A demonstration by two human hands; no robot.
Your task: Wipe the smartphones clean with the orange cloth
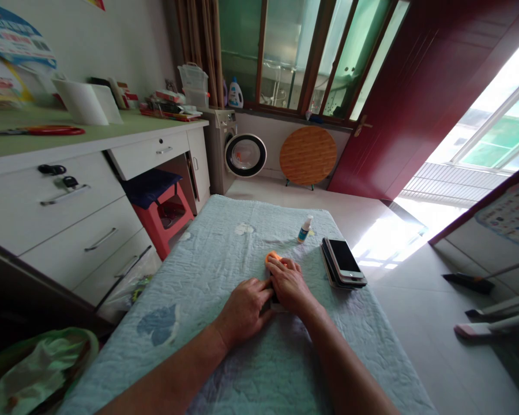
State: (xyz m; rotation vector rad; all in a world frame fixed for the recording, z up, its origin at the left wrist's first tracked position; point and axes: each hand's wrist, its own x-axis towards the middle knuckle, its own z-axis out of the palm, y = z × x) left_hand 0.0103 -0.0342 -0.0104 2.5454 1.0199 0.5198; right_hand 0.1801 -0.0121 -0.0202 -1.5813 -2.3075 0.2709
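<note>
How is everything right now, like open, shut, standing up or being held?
Left hand: gripping the side of a phone
Right hand: pressing down on an orange cloth
Orange cloth: bunched
Spray bottle: upright
Phone stack: top screen dark
Washing machine door: open
Red door: open
Round wooden table: folded, tabletop on edge
Curtain: pulled aside
Scissors: lying flat, blades unclear
</note>
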